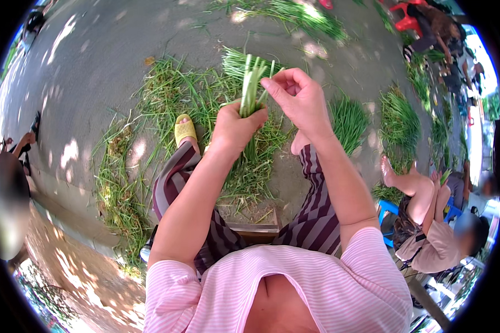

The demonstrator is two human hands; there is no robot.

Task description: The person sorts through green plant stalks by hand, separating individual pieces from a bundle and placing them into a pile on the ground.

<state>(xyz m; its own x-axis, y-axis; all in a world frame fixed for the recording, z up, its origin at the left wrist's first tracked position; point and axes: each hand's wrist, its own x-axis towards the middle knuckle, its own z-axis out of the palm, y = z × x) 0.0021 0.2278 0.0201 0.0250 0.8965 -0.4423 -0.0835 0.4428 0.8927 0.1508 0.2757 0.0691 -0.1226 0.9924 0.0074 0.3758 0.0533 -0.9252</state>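
Observation:
My left hand (238, 127) is closed around a bundle of long green stalks (251, 81), with the pale cut-looking ends pointing up and the leaves hanging below the fist. Just to the right of those ends is my right hand (298, 98), its thumb and forefinger close together beside a thin stalk; whether they pinch it I cannot tell. Behind the bundle lies a pile of similar green stalks (233, 62) on the ground. Loose, partly yellowed leaves (250, 179) are strewn beneath both hands and between my feet.
A neat green heap (347, 123) lies right of my bare foot; another heap (399, 120) is farther right. My left foot wears a yellow slipper (185, 130). Leaf litter (118, 179) spreads at left. A seated person (429, 245) is at right, more people beyond. A wooden seat edge (254, 227) shows below.

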